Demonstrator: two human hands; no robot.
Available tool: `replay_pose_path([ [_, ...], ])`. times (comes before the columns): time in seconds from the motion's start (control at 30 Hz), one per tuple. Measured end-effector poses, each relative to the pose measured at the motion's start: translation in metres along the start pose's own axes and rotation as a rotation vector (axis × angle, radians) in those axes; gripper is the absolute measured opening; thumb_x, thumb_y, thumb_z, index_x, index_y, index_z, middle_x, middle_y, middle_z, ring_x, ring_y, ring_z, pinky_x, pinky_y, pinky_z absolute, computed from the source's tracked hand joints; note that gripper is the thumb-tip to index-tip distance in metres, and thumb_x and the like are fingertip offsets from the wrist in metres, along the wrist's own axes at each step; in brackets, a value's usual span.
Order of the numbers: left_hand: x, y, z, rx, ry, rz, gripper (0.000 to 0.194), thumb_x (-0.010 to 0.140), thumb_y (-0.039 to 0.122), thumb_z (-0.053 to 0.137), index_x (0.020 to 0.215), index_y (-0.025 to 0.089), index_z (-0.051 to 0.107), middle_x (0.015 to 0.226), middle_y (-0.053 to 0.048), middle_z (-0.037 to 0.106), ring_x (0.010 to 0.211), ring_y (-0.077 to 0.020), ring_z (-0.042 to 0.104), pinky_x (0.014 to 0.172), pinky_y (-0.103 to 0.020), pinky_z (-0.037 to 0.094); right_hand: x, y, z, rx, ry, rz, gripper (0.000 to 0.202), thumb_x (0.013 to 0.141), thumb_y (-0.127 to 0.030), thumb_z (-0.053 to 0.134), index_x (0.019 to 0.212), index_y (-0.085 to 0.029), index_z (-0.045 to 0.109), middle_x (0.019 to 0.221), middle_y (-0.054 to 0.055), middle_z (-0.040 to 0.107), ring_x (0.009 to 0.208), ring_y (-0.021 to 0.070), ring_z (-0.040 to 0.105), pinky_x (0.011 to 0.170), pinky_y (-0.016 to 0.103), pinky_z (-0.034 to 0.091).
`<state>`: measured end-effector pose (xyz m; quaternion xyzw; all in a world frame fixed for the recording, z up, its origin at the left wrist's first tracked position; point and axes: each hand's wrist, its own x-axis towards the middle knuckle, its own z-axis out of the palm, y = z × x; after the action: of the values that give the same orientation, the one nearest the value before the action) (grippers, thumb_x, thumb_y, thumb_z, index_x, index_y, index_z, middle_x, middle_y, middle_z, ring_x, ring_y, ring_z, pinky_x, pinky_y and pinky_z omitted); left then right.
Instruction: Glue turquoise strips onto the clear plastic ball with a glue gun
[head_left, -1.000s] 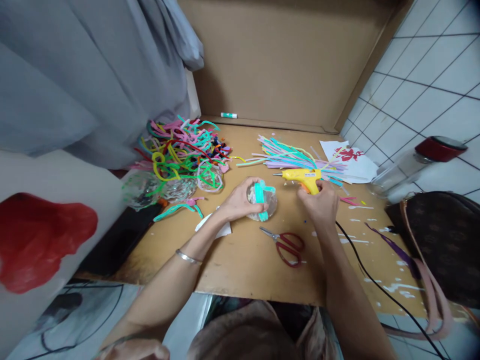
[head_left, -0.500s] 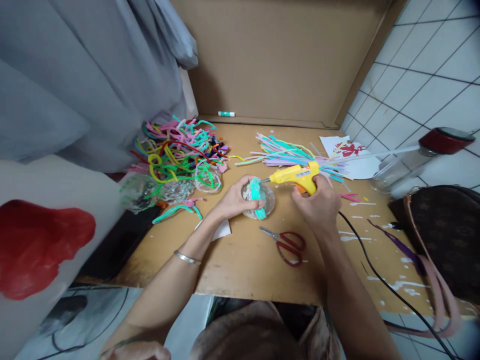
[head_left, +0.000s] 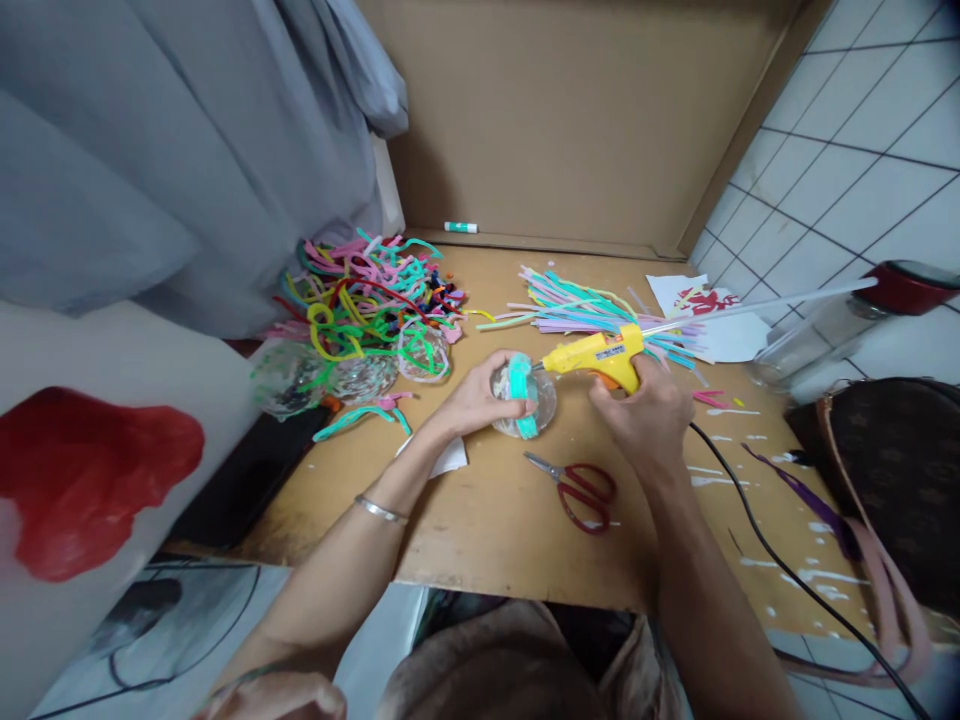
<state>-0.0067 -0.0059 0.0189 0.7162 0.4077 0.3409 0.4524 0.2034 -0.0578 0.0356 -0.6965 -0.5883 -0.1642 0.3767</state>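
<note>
My left hand (head_left: 487,396) is closed around a clear round plastic piece (head_left: 545,402) with a band of turquoise pipe cleaner (head_left: 522,395) across it. In my right hand (head_left: 651,410) is a yellow hot glue gun (head_left: 592,358), my fingers wrapped round its handle near the orange trigger. The gun's metal nozzle points left and sits at the upper edge of the turquoise band; I cannot tell whether it touches. A glue stick (head_left: 757,305) sticks out of the gun's back. Red-handled scissors (head_left: 577,490) lie on the table below the clear piece.
A tangled heap of coloured pipe cleaners (head_left: 375,300) and clear balls (head_left: 289,378) lie left. Straight pipe cleaners (head_left: 577,305) lie behind the gun. At right are a bottle (head_left: 817,335), a brown bag (head_left: 885,480) and the black cord (head_left: 750,530). A glue stick tube (head_left: 460,227) lies at the back.
The whole view has shifted slightly to the right. Both hands keep their grip, and the nozzle stays by the turquoise band, with little other movement.
</note>
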Motion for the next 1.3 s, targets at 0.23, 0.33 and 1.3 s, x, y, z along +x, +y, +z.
replay_pose_path([
  [0.23,0.0,-0.0005,0.0001,0.0,0.007,0.007,0.065,0.058,0.04,0.076,0.114,0.014,0.057,0.096,-0.003,0.063,0.085,-0.0193,0.059,0.079,-0.03,0.051,-0.0006,0.002,0.0006,0.001,0.005,-0.021,0.019,0.067,-0.038,0.055,0.072,-0.02,0.057,0.062,0.002,0.054,0.057,0.0151,0.041,0.053,0.027,0.025],
  [0.33,0.0002,-0.0002,0.0002,0.006,0.003,0.011,0.064,0.057,0.04,0.076,0.113,0.015,0.058,0.094,-0.003,0.063,0.083,-0.019,0.059,0.077,-0.031,0.051,-0.0005,0.0013,0.0004,0.007,0.014,-0.016,0.019,0.068,-0.038,0.054,0.072,-0.02,0.057,0.063,0.002,0.054,0.057,0.0154,0.042,0.054,0.027,0.026],
  [1.3,-0.0004,0.0012,0.0008,0.01,-0.003,0.036,0.066,0.058,0.035,0.077,0.117,0.015,0.056,0.107,-0.005,0.062,0.095,-0.022,0.059,0.089,-0.033,0.049,-0.0003,0.0019,-0.0026,0.01,-0.005,-0.043,0.02,0.069,-0.037,0.051,0.076,-0.02,0.059,0.066,0.003,0.059,0.061,0.0179,0.048,0.055,0.028,0.03],
])
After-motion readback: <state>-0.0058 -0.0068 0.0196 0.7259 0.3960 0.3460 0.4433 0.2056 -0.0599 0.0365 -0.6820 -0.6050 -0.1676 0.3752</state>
